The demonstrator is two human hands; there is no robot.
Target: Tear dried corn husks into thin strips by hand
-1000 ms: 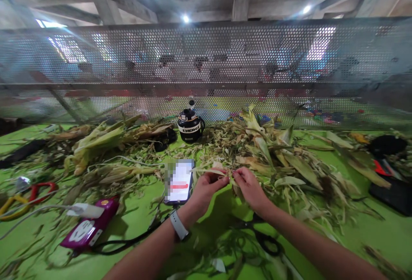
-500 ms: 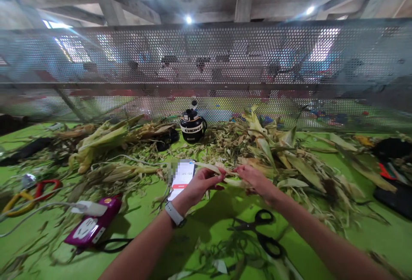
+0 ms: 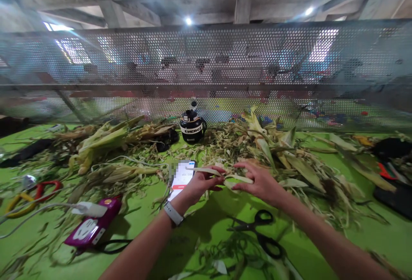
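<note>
Over the green table, my left hand point(image 3: 207, 179) pinches a pale corn husk strip point(image 3: 212, 171) between thumb and fingers; a watch is on that wrist. Ends of the husk stick out on both sides of the pinch. Close by on the right, my right hand point(image 3: 257, 181) has its thumb and fingers spread apart, with the husk's right end lying between them. Whether the strip touches the right fingers is hard to tell. Below the hands lie black-handled scissors point(image 3: 255, 228). A phone point(image 3: 180, 183) with a lit timer screen is partly behind my left hand.
Heaps of dry corn husks point(image 3: 106, 140) lie left and right point(image 3: 277, 147). A black jug point(image 3: 192, 126) stands before a perforated metal screen point(image 3: 225, 65). At left are a purple power bank point(image 3: 93, 224) with a white plug, cables, and red and yellow scissor handles point(image 3: 45, 190).
My right hand's fingers have spread from a pinch near the left fingertips and shifted slightly right. My left hand stays almost in place, keeping its hold on the corn husk strip.
</note>
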